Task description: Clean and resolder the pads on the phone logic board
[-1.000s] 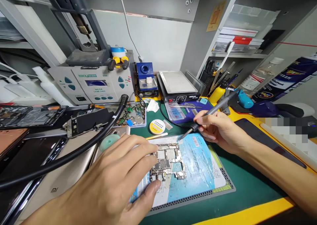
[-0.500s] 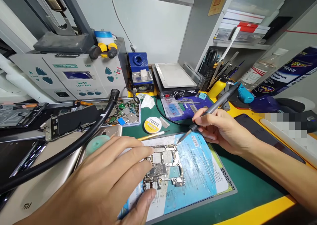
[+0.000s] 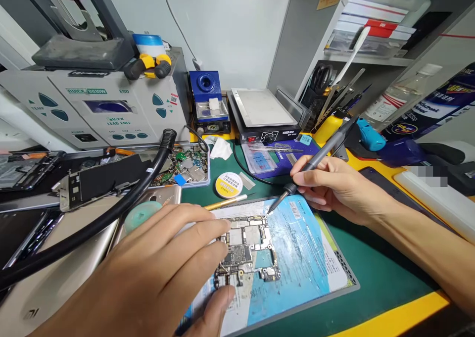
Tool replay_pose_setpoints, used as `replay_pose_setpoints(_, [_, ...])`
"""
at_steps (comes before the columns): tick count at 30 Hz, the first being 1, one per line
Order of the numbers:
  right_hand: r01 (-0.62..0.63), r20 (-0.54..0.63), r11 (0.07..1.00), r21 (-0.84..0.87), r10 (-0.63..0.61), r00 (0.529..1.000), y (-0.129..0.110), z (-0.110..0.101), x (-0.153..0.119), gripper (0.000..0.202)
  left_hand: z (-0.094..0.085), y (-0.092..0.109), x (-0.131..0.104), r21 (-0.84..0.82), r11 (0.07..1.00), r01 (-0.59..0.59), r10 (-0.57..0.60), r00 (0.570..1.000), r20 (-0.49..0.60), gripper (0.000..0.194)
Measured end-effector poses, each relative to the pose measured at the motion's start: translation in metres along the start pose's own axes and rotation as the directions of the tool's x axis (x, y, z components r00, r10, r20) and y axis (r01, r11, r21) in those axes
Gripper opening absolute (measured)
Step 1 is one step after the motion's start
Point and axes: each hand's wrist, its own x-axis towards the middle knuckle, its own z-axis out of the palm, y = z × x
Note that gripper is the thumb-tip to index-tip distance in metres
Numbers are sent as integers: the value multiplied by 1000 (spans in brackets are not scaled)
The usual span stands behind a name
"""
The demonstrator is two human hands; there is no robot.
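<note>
Grasped a slim grey soldering iron [image 3: 319,156] in the right hand [image 3: 330,188], angled down near a flat silver-and-black circuit board [image 3: 237,255] just inside the far edge of a rectangular blue-and-white mat [image 3: 308,263]. Curved the left hand [image 3: 163,263] over the board's left edge; could not tell whether gripping.

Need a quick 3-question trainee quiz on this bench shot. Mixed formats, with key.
1. Multiple choice: what does the right hand hold? A) tweezers B) soldering iron C) white brush
2. True or false: the round labelled container lies on the green mat, beyond the circuit board.
3. Short answer: which hand has its fingertips at the left edge of the circuit board, as the camera sees it?

Key: 1: B. 2: True. 3: The left hand.
</note>
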Motion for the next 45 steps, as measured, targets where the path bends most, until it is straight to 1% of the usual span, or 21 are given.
replay_pose_setpoints(4, [-16, 20, 1000, 7, 15, 1000, 0, -3, 2, 25, 2, -1, -6, 18, 999, -36, 36, 999, -34, 26])
replay_pose_setpoints(8, [-30, 38, 1000, 7, 30, 999, 0, -5, 2, 26, 4, -3, -12, 29, 998, -53, 54, 998, -17, 35])
replay_pose_setpoints(14, [-42, 46, 999, -29, 43, 998, -3, -7, 1, 27, 5, -3, -13, 35, 998, -42, 43, 999, -25, 35])
replay_pose_setpoints(19, [-56, 33, 997, -44, 58, 998, -5, -7, 1, 29, 3, -3, -14, 19, 999, -49, 49, 999, -1, 38])
replay_pose_setpoints(24, [-37, 37, 998, -58, 39, 999, -6, -7, -1, 31, 1, -3, -10, -6, 999, -44, 44, 999, 23, 35])
replay_pose_setpoints(32, [-12, 25, 998, -58, 14, 1000, -6, -8, -4, 31, -3, -2, 1, -19, 999, -43, 44, 999, 28, 28])
replay_pose_setpoints(38, [-63, 58, 998, 0, 63, 996, -4, -10, -1, 29, -4, -1, 3, 4, 1000, -25, 25, 999, 48, 23])
replay_pose_setpoints(41, [-61, 52, 998, 3, 61, 997, -5, -9, -2, 31, -4, 0, 3, 8, 1000, -7, 7, 999, 49, 22])
replay_pose_setpoints(45, [-70, 49, 998, -11, 70, 996, -6, -7, -4, 30, -3, -1, 4, 28, 999, -35, 34, 998, 50, 21])
